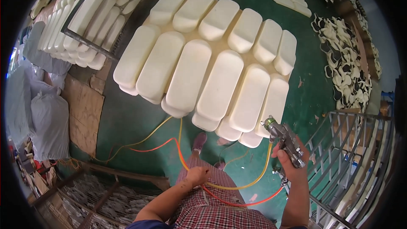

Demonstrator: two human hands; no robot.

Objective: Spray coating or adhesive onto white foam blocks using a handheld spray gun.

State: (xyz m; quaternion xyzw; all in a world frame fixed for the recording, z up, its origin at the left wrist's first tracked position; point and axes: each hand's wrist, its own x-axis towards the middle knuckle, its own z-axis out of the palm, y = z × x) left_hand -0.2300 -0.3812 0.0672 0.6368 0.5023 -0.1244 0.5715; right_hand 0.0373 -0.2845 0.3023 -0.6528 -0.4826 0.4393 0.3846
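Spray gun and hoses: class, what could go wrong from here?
The orange hose and yellow hose sag in loops from the left fingers toward the right fingers, and could snag on the checked clothing.

Hose also runs near one shoe, a possible trip.

The spray gun appears close to a white cushion; a careless swing might bump it.

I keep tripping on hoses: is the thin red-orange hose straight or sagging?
Sagging: the thin red-orange hose dips between the left hand and right hand.

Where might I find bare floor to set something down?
Green floor is mostly bare between the cream blocks and the black-and-cream pile, and between the blocks and the brown board. Hoses crowd the space around the left hand.
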